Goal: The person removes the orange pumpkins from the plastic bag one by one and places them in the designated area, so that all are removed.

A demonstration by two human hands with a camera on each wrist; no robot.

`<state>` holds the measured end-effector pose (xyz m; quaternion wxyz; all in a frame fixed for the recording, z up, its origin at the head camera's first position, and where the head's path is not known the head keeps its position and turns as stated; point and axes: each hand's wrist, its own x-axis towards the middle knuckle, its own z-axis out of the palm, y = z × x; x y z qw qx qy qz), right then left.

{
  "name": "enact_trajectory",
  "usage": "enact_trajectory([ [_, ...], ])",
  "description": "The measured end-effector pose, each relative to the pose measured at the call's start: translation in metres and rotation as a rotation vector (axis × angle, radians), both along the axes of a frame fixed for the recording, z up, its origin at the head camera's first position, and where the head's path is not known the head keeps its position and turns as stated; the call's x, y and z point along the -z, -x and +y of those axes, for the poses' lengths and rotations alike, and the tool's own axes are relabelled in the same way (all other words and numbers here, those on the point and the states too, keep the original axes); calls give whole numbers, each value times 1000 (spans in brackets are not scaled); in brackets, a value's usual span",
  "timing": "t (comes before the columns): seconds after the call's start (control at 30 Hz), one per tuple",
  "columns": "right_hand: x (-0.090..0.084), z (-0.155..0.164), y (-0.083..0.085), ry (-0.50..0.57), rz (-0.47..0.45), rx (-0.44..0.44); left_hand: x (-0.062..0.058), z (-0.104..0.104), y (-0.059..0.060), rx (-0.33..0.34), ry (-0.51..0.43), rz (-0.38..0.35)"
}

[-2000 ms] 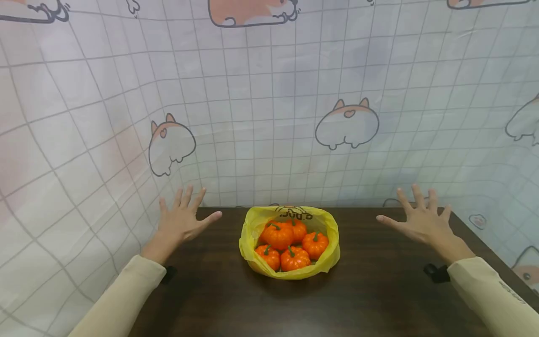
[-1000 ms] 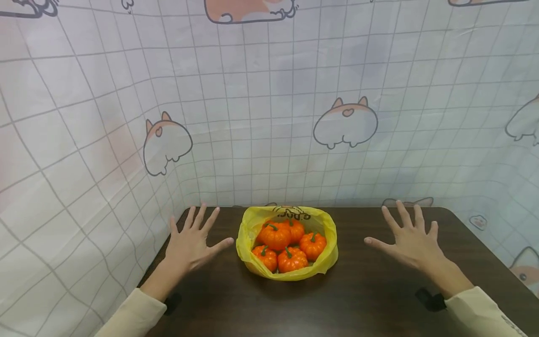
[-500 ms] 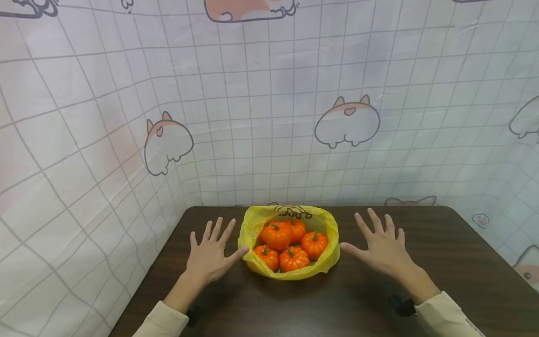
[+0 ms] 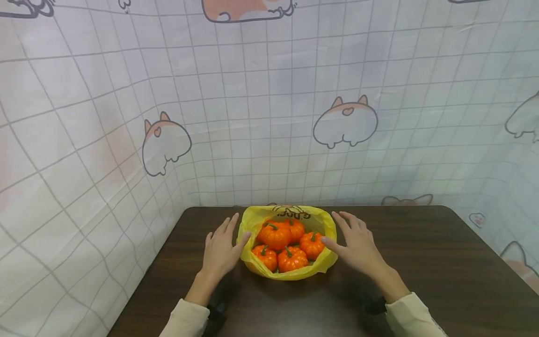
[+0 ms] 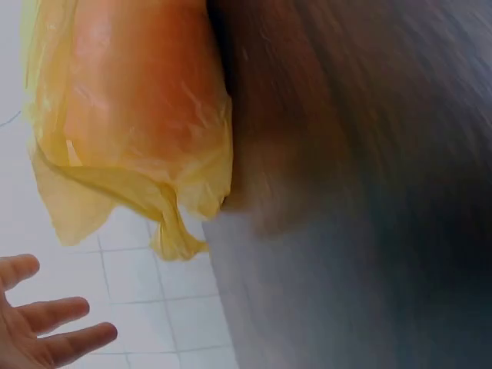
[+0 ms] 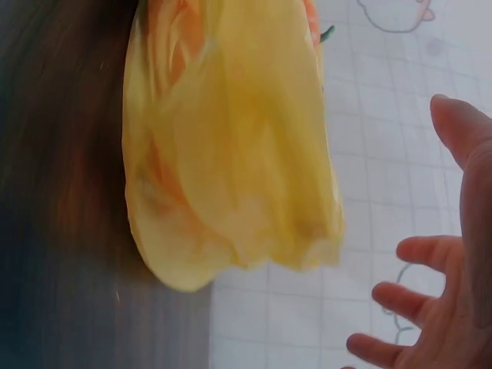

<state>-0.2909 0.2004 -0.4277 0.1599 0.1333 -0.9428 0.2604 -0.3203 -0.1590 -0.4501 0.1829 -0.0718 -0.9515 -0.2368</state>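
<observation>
In the head view a yellow plastic bag (image 4: 290,275) stands with its mouth wide and rim rolled down. Several small orange pumpkins (image 4: 292,260) with green stems lie inside it. My left hand (image 4: 221,250) is at the bag's left side, fingers spread, thumb overlapping the rim. On the other side my right hand (image 4: 358,245) has its fingers extended, the thumb in front of the right rim. Neither hand holds anything. Both wrist views show a gap between the fingers and the bag's crumpled side, with orange showing through the thin plastic (image 5: 146,92).
The bag sits on a dark brown wooden table (image 4: 290,309), toward its far edge. Behind and to the left hangs a pale grid-patterned cloth (image 4: 261,117) printed with cartoon dogs. Each wrist bears a dark strap-on device (image 4: 372,304) beneath the cream sleeve.
Both hands have moved inward from the table's sides to the bag, the left rightward and the right leftward. Their spread fingers have drawn closer together. The bag and pumpkins have stayed in place.
</observation>
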Motion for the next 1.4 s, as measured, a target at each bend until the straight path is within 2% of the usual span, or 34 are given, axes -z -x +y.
enact_trajectory([
  [0.2, -1, -14, 1, 128, 20, -76, -2, 5, 7, 6, -140, -16],
  [0.47, -4, -33, 9, 275, 5, -152, -1, 12, 17, -30, -311, -36],
  [0.7, -4, -51, 14, 340, -45, -171, 2, 11, 21, 10, -460, -82],
  [0.87, -1, -62, 18, 377, -75, -187, 7, 9, 23, 81, -535, -130],
  [1.0, 1, -71, 23, 395, -88, -187, 11, 5, 25, 136, -594, -131],
  [1.27, 3, -89, 33, 495, -172, -217, 16, -3, 29, 128, -647, -159],
  [1.4, 5, -92, 34, 510, -202, -229, 16, -5, 29, 151, -658, -183],
])
